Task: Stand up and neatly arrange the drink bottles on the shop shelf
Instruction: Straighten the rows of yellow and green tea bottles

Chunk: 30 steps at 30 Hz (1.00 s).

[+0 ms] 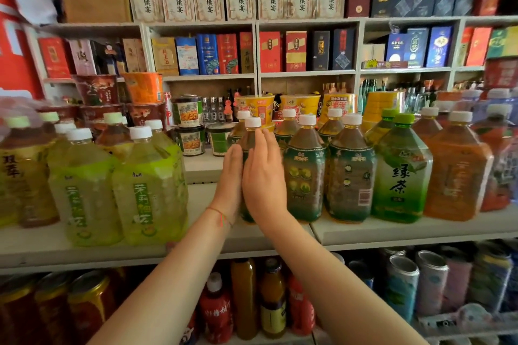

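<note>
A dark-green-labelled tea bottle (250,136) with a white cap stands upright on the grey shelf (364,228). My left hand (231,176) and my right hand (265,176) press flat against its front, fingers straight, hiding most of its body. To its right stand more upright dark-green bottles (305,173), a light-green tea bottle (400,173) and an orange one (457,171). Left of a gap stand yellow-green bottles (148,187), also upright.
Instant noodle cups (300,105) and tins (187,110) sit behind the bottles. Boxed goods fill the upper shelves (207,53). Cans and small bottles (272,300) stand on the lower shelf. A bare stretch of shelf (201,202) lies left of my hands.
</note>
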Each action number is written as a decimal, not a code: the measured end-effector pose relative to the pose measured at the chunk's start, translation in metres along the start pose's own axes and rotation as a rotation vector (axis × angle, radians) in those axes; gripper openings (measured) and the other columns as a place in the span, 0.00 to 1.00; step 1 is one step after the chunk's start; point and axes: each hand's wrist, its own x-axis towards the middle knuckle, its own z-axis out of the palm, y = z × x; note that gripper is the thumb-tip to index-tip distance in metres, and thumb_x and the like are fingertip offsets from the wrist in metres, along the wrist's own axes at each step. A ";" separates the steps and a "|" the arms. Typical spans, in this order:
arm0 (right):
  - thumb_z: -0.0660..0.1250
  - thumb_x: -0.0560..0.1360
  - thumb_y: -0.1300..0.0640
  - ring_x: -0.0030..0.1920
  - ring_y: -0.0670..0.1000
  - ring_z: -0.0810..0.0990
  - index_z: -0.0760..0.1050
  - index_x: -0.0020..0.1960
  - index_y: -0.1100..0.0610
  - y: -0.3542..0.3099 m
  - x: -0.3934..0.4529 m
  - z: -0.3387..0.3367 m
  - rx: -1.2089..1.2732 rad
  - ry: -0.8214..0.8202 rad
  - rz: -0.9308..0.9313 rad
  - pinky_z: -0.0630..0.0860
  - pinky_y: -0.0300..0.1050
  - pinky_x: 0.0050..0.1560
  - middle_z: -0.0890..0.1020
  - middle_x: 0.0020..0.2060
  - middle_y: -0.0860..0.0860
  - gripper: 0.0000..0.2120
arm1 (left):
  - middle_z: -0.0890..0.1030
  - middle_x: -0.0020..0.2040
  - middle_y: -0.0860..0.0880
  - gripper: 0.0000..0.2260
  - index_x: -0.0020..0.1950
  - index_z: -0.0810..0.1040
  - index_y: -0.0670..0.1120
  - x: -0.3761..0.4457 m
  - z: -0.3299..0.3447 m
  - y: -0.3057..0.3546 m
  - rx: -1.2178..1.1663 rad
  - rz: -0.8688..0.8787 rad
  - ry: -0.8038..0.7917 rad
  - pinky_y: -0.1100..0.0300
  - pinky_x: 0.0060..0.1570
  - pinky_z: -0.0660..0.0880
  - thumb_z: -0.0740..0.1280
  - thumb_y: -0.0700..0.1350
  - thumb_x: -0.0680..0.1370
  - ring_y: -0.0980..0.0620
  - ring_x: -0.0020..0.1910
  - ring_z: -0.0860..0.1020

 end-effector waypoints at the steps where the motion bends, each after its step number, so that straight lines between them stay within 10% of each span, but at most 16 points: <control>1: 0.52 0.82 0.60 0.76 0.58 0.62 0.65 0.73 0.65 -0.001 0.001 -0.001 -0.051 0.054 -0.075 0.54 0.55 0.78 0.67 0.73 0.62 0.21 | 0.82 0.60 0.53 0.16 0.68 0.76 0.52 -0.001 -0.004 0.004 0.066 0.000 -0.001 0.60 0.59 0.75 0.56 0.54 0.85 0.55 0.61 0.79; 8: 0.62 0.80 0.63 0.66 0.55 0.74 0.73 0.66 0.62 -0.047 -0.001 0.018 0.143 -0.021 -0.218 0.74 0.56 0.65 0.76 0.65 0.57 0.15 | 0.80 0.53 0.45 0.09 0.52 0.82 0.40 -0.035 -0.072 0.066 0.852 0.993 0.519 0.60 0.61 0.71 0.62 0.36 0.78 0.50 0.56 0.76; 13: 0.68 0.74 0.37 0.68 0.47 0.70 0.56 0.77 0.52 -0.092 -0.023 0.048 0.320 -0.520 -0.033 0.73 0.46 0.66 0.67 0.72 0.48 0.38 | 0.78 0.61 0.43 0.13 0.60 0.80 0.43 -0.026 -0.164 0.066 1.260 0.777 0.835 0.37 0.69 0.64 0.63 0.42 0.77 0.40 0.64 0.73; 18: 0.79 0.63 0.38 0.65 0.45 0.71 0.61 0.73 0.49 -0.099 -0.029 0.075 0.418 -0.352 0.057 0.73 0.45 0.66 0.72 0.65 0.45 0.46 | 0.72 0.70 0.39 0.17 0.63 0.81 0.46 -0.020 -0.202 0.041 1.264 0.533 0.807 0.33 0.68 0.63 0.58 0.47 0.79 0.36 0.70 0.68; 23: 0.80 0.61 0.39 0.63 0.45 0.71 0.61 0.71 0.45 -0.098 -0.032 0.077 0.456 -0.311 0.123 0.74 0.44 0.64 0.72 0.64 0.46 0.45 | 0.71 0.70 0.35 0.14 0.61 0.80 0.42 -0.024 -0.200 0.040 1.222 0.653 0.788 0.41 0.71 0.63 0.61 0.42 0.79 0.35 0.70 0.68; 26: 0.80 0.64 0.42 0.61 0.47 0.69 0.60 0.72 0.46 -0.097 -0.036 0.073 0.380 -0.176 0.176 0.71 0.38 0.59 0.66 0.62 0.47 0.44 | 0.71 0.70 0.36 0.11 0.59 0.79 0.39 -0.027 -0.188 0.038 1.138 0.877 0.545 0.45 0.69 0.70 0.61 0.38 0.79 0.37 0.70 0.71; 30: 0.77 0.65 0.38 0.61 0.53 0.68 0.58 0.72 0.49 -0.084 -0.037 0.066 0.183 0.012 0.225 0.72 0.46 0.58 0.61 0.57 0.48 0.44 | 0.68 0.74 0.42 0.17 0.71 0.71 0.42 -0.026 -0.156 0.031 0.941 0.668 0.327 0.50 0.75 0.63 0.59 0.43 0.82 0.45 0.75 0.64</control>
